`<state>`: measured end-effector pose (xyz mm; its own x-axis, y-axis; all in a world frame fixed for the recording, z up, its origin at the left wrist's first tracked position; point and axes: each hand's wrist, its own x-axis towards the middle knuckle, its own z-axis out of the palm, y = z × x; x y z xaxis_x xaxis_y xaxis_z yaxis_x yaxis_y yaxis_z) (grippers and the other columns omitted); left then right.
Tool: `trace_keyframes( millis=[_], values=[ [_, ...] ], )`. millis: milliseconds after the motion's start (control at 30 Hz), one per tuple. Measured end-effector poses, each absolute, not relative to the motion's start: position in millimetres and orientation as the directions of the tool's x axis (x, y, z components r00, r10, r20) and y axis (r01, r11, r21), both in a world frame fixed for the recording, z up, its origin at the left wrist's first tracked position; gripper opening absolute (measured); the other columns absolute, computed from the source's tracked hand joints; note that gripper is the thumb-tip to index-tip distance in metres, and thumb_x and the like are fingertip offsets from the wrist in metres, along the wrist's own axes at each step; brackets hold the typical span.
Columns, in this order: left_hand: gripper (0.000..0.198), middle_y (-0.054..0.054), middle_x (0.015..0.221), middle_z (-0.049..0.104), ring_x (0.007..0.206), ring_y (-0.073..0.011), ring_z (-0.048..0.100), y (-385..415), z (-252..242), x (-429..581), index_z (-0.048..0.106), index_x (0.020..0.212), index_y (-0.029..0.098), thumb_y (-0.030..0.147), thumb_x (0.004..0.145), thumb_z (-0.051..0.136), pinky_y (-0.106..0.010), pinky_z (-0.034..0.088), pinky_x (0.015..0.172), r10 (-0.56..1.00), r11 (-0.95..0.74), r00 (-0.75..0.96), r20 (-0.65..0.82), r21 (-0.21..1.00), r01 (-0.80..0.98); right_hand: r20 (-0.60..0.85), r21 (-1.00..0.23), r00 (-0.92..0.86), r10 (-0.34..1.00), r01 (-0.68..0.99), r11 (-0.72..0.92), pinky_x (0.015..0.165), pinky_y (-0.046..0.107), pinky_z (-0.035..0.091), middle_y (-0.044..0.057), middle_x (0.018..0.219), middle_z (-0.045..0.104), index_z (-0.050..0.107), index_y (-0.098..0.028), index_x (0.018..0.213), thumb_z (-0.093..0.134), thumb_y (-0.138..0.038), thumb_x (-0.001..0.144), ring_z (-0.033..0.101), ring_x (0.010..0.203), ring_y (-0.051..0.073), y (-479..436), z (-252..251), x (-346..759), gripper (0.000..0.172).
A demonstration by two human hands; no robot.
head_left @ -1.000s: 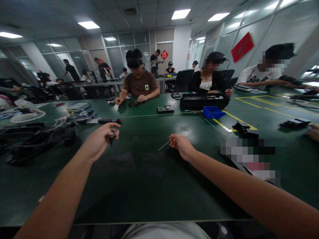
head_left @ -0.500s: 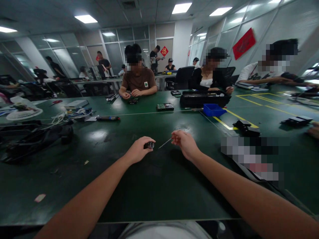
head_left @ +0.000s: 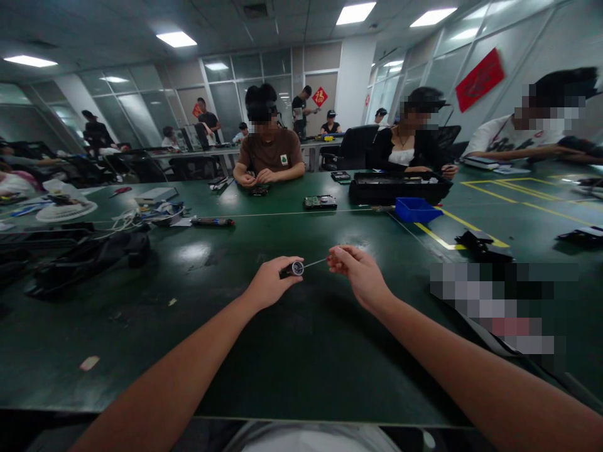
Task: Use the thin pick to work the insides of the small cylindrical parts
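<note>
My left hand (head_left: 271, 284) is closed around a short black cylinder (head_left: 296, 269) whose round, shiny end faces right and toward me. Thumb and fingers grip it from the left side. Opposite it, my right hand (head_left: 358, 275) pinches a thin, straight metal rod (head_left: 315, 263); its kind is too small to tell. The rod's tip points left and reaches the cylinder's round end, though I cannot tell whether it goes inside. Both hands are above the green tabletop (head_left: 301, 351).
A blue bin (head_left: 417, 211) and black tray (head_left: 400, 191) stand at the back right, with a hard drive (head_left: 320, 202) left of them. A pen-shaped tool (head_left: 213, 222), a black bag-like object (head_left: 94, 260) and a white fan grille (head_left: 66, 210) lie left. Co-workers sit opposite.
The rod's tip has come up to the cylinder's end; before, a gap lay between them. The cylinder's round end has turned more toward me. The whole view has shifted slightly.
</note>
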<state>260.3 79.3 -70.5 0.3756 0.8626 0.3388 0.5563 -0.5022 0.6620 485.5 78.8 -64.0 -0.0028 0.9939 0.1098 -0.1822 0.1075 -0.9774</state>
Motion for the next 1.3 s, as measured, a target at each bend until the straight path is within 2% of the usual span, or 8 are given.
trace_keyframes(
  millis=[167,400,533,733,900,1067,1167,1300],
  values=[
    [0.040,-0.004,0.117,0.068,0.108,-0.0203,0.062,78,-70,261,0.066,0.122,0.023,0.021,0.082,0.072,-0.035,0.046,0.098,0.855,-0.515,0.396,0.335,0.643,0.567,0.165,-0.979,-0.012,0.986,-0.122,0.163,0.070,0.033,0.051,0.005,0.081,0.069,0.069,-0.019,0.086,0.071,-0.049,0.077,0.062,0.073,0.018,77,-63,487,0.032],
    [0.041,-0.004,0.114,0.068,0.103,-0.0202,0.063,76,-70,262,0.065,0.124,0.024,0.023,0.083,0.072,-0.035,0.047,0.095,0.846,-0.531,0.392,0.361,0.632,0.565,0.338,-0.859,0.018,0.941,0.414,0.301,0.054,0.030,0.036,0.000,0.055,0.059,0.064,-0.022,0.068,0.064,-0.052,0.084,0.050,0.052,0.015,60,-47,489,0.034],
    [0.041,-0.005,0.116,0.068,0.105,-0.0207,0.063,78,-72,260,0.066,0.123,0.024,0.022,0.083,0.072,-0.036,0.047,0.097,0.837,-0.547,0.395,0.379,0.615,0.568,0.400,-0.843,-0.082,0.913,0.360,0.401,0.060,0.032,0.041,0.001,0.070,0.067,0.068,-0.024,0.091,0.061,-0.041,0.086,0.059,0.064,0.019,56,-46,487,0.019],
    [0.042,-0.005,0.115,0.068,0.106,-0.0210,0.063,77,-70,261,0.066,0.123,0.023,0.021,0.082,0.072,-0.036,0.047,0.097,0.843,-0.538,0.388,0.374,0.602,0.590,0.354,-0.840,-0.053,0.934,0.421,0.342,0.056,0.031,0.033,0.000,0.059,0.059,0.070,-0.024,0.084,0.054,-0.048,0.092,0.052,0.054,0.017,57,-51,486,0.029],
    [0.041,-0.006,0.117,0.068,0.106,-0.0226,0.063,76,-69,262,0.066,0.123,0.023,0.022,0.083,0.072,-0.039,0.047,0.098,0.845,-0.533,0.399,0.355,0.610,0.587,0.381,-0.855,-0.083,0.921,0.347,0.385,0.061,0.031,0.037,0.001,0.074,0.065,0.066,-0.026,0.104,0.056,-0.037,0.091,0.057,0.066,0.019,58,-53,486,0.020],
    [0.040,-0.006,0.117,0.068,0.107,-0.0222,0.063,76,-69,263,0.067,0.122,0.023,0.022,0.082,0.072,-0.038,0.047,0.099,0.844,-0.536,0.399,0.360,0.608,0.586,0.358,-0.847,-0.086,0.930,0.389,0.362,0.062,0.032,0.038,0.000,0.069,0.060,0.065,-0.025,0.093,0.048,-0.038,0.095,0.055,0.065,0.018,59,-54,487,0.022],
    [0.040,-0.005,0.116,0.069,0.106,-0.0219,0.063,76,-68,264,0.067,0.122,0.023,0.021,0.082,0.072,-0.038,0.047,0.098,0.845,-0.534,0.400,0.356,0.603,0.593,0.331,-0.911,-0.008,0.944,0.256,0.322,0.066,0.033,0.043,0.001,0.078,0.063,0.061,-0.024,0.102,0.055,-0.034,0.090,0.058,0.070,0.018,63,-58,485,0.016],
    [0.041,-0.006,0.116,0.069,0.105,-0.0226,0.063,73,-65,266,0.067,0.122,0.023,0.022,0.082,0.073,-0.040,0.048,0.099,0.845,-0.534,0.390,0.365,0.598,0.597,0.274,-0.962,0.022,0.961,-0.011,0.275,0.076,0.034,0.049,0.003,0.082,0.065,0.061,-0.021,0.089,0.062,-0.040,0.086,0.060,0.075,0.018,70,-62,482,0.019]
  ],
)
